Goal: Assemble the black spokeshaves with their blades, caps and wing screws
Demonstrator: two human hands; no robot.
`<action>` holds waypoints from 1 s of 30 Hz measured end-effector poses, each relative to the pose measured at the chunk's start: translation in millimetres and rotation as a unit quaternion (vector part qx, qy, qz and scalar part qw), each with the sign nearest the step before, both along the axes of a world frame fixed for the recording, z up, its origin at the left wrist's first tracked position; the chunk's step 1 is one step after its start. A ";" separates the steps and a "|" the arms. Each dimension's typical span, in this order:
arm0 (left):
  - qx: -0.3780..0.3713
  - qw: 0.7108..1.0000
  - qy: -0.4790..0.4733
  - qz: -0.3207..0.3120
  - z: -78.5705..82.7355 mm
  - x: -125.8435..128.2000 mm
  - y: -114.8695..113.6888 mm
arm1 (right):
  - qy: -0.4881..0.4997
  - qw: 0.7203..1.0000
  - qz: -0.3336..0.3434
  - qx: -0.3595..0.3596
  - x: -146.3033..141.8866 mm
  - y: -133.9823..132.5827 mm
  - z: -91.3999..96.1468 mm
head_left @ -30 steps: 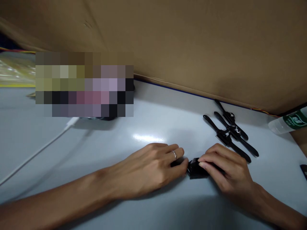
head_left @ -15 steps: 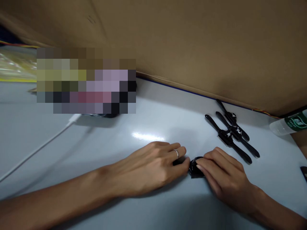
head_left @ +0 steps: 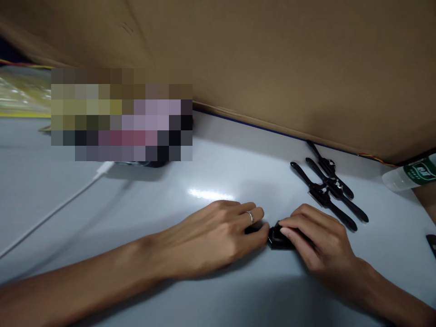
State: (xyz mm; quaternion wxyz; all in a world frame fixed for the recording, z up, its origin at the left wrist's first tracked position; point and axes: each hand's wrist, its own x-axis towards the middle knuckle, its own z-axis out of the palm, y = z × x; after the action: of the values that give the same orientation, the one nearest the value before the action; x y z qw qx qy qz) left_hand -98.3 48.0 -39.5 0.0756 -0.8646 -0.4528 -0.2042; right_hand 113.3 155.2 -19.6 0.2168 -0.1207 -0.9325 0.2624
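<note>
A black spokeshave (head_left: 279,244) lies low over the white table, largely covered by my hands. My left hand (head_left: 226,234), with a ring on one finger, is closed around its left handle. The fingers of my right hand (head_left: 323,240) pinch at its middle, where the blade and cap sit; the exact part under the fingertips is hidden. Behind my right hand, three more black spokeshaves rest side by side at a slant: a near one (head_left: 320,195), a middle one (head_left: 352,204) and a far one (head_left: 345,187).
A cardboard wall (head_left: 272,59) closes off the table's back edge. At right lies a clear bottle with a green label (head_left: 420,171). A white cable (head_left: 57,209) runs from a blurred-out patch at left. Yellow-edged plastic packaging (head_left: 23,91) lies farther left.
My right hand's fingers have shifted and turned slightly at the spokeshave's middle, which sits a little flatter. My left hand stays in place.
</note>
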 end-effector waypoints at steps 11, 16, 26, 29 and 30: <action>-0.006 1.000 -0.007 -0.004 -0.4 -0.6 0.2 | -0.066 0.987 -0.037 -0.142 1.2 3.9 5.5; -0.003 1.000 0.000 0.002 -0.6 -1.0 -0.4 | -0.057 0.991 -0.041 -0.113 -0.1 6.8 7.4; 0.000 1.000 -0.001 0.001 -1.4 0.5 -0.1 | -0.077 0.996 -0.038 -0.017 2.3 12.3 0.8; 0.003 1.000 -0.002 -0.001 -0.7 0.6 0.2 | -0.079 0.996 -0.023 0.031 3.5 10.9 -0.8; 0.003 1.000 -0.001 -0.001 -0.6 0.5 0.3 | -0.081 0.995 -0.019 0.048 3.7 10.4 -0.9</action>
State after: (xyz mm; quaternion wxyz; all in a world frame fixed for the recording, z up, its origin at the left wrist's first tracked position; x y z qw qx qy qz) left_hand -97.8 48.3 -40.0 0.0772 -0.8647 -0.4512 -0.2068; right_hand 117.0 165.7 -20.5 0.1514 -0.1488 -0.9561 0.2021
